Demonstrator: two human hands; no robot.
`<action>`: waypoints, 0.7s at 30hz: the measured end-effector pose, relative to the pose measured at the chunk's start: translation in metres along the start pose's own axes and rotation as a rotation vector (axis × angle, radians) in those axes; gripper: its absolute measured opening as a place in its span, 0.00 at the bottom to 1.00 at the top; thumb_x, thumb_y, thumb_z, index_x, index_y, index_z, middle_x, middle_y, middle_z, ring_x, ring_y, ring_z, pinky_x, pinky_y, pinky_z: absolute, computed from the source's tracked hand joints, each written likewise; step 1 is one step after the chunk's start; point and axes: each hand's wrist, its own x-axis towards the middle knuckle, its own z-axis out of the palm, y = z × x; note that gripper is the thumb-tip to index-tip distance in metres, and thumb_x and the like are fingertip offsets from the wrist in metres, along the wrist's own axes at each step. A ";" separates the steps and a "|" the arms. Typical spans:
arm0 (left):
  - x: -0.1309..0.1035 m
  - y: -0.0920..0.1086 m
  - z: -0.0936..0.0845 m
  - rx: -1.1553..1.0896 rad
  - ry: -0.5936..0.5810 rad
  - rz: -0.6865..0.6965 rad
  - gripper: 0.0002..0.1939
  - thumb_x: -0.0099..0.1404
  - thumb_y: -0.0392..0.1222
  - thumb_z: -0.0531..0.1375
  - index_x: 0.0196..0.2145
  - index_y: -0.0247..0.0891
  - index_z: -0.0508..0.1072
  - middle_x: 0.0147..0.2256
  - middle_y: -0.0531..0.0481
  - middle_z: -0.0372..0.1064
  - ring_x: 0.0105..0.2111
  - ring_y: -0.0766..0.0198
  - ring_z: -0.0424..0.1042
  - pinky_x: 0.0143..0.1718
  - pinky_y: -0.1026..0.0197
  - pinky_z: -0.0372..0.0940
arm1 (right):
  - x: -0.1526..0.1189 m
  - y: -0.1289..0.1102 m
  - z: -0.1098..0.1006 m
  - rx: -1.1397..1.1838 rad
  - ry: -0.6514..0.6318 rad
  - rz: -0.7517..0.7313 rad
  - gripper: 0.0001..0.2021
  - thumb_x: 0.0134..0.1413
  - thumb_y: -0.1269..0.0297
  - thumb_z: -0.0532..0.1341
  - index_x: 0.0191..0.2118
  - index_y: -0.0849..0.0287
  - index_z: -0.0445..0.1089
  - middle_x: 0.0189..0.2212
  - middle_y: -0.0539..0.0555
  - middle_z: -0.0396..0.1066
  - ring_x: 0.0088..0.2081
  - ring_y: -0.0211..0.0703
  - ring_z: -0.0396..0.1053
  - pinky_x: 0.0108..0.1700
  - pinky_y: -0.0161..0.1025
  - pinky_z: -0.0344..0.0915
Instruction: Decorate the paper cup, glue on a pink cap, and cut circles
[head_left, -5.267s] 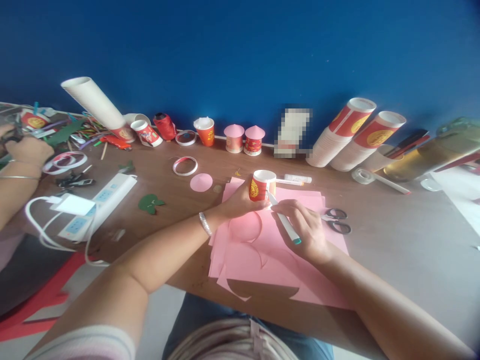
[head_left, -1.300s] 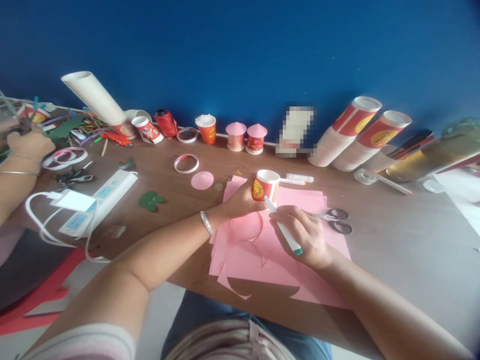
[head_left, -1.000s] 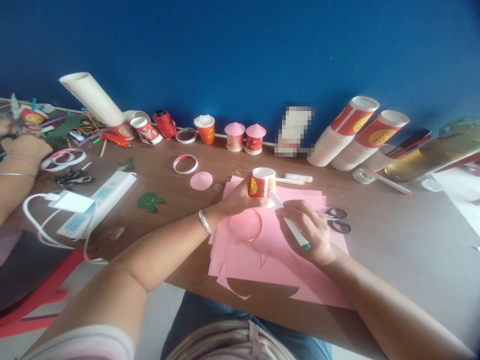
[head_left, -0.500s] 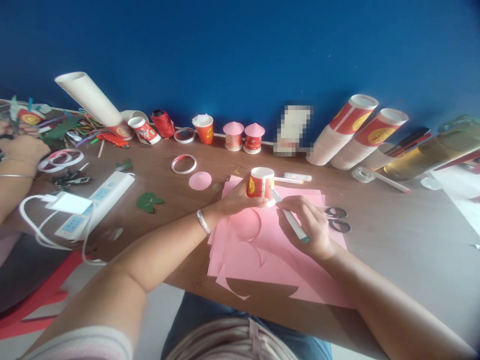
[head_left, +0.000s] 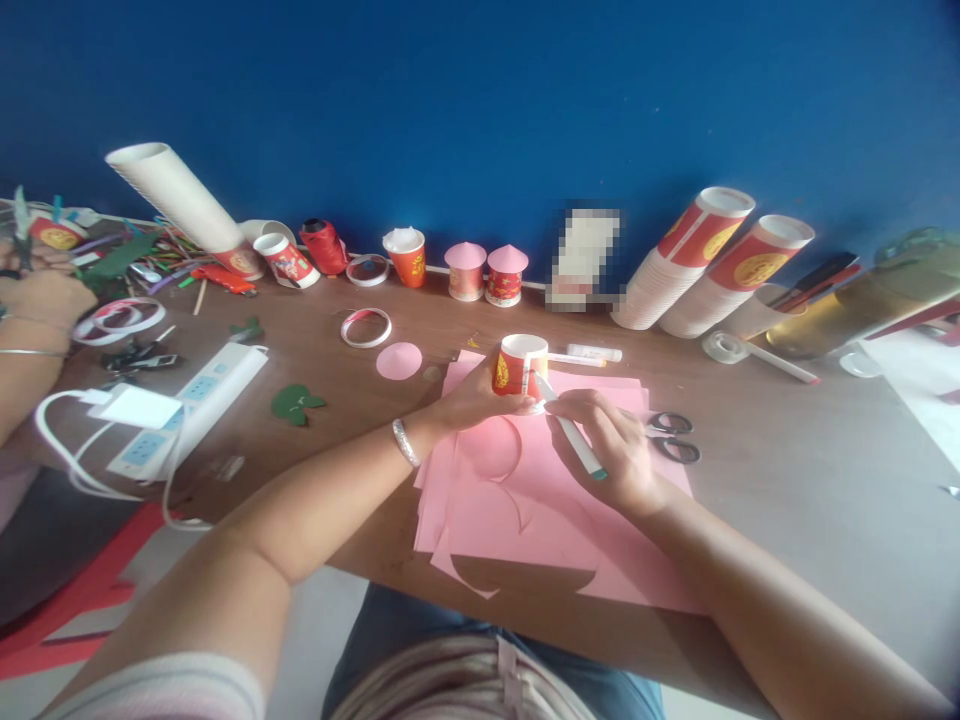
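A short red paper cup point(head_left: 513, 368) with gold print and a white seam strip stands upright in my left hand point(head_left: 476, 396), whose fingers wrap its left side and base. My right hand point(head_left: 611, 440) grips a white marker point(head_left: 576, 442) with a green end cap. The marker's tip is at the cup's front right, by the seam; whether it touches is too small to tell. Under both hands lie pink paper sheets point(head_left: 495, 520) with round cut-outs. Black-handled scissors point(head_left: 675, 438) rest just right of my right hand.
Behind the cup are two more markers point(head_left: 589, 356). Along the wall stand two pink-roofed cups point(head_left: 504, 285), an orange cup point(head_left: 409, 262) and tall cup stacks point(head_left: 694, 250). On the left are a power strip point(head_left: 191, 405), a pink cone point(head_left: 399, 361) and another person's hands point(head_left: 41, 290).
My right hand and the marker have shifted slightly left, bringing the tip closer over the cup's seam. My left hand keeps its hold on the cup.
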 end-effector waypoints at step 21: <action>-0.002 0.005 0.002 0.033 -0.016 -0.004 0.17 0.59 0.44 0.70 0.42 0.37 0.72 0.38 0.48 0.70 0.39 0.61 0.71 0.41 0.59 0.68 | -0.004 -0.004 -0.001 -0.037 0.016 -0.025 0.15 0.61 0.79 0.59 0.51 0.57 0.67 0.36 0.55 0.75 0.35 0.43 0.76 0.35 0.39 0.74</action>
